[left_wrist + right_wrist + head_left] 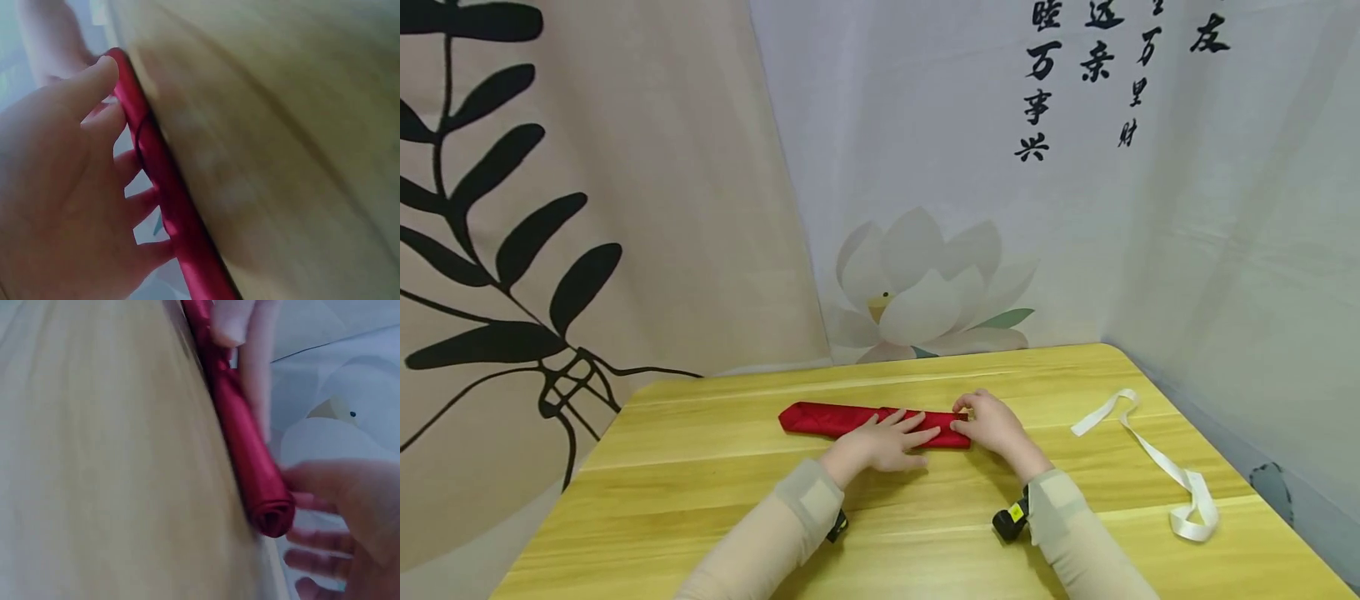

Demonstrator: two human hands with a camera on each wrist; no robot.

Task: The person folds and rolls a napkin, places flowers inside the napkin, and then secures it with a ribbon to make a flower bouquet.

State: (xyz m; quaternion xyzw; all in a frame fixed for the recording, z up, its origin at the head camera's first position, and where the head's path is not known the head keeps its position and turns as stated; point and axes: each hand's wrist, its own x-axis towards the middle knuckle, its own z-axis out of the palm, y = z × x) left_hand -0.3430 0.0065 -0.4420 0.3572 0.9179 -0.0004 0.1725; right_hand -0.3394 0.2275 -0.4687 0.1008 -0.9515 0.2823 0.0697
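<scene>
Nearest, the left hand (880, 446) lies flat, fingers straight, pressing the rolled red cloth (842, 418). At three o'clock of it, the right hand (992, 423) pinches the roll's end. The roll lies mid-table (700, 500); a white ribbon (1180, 483) rests at three o'clock.

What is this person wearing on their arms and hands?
Both hands are bare: the left hand and right hand wear no gloves or rings that show. Each forearm is covered by a snug beige sleeve with a paler rectangular patch near the cuff. A small black device with a yellow mark sits under the right wrist.
</scene>
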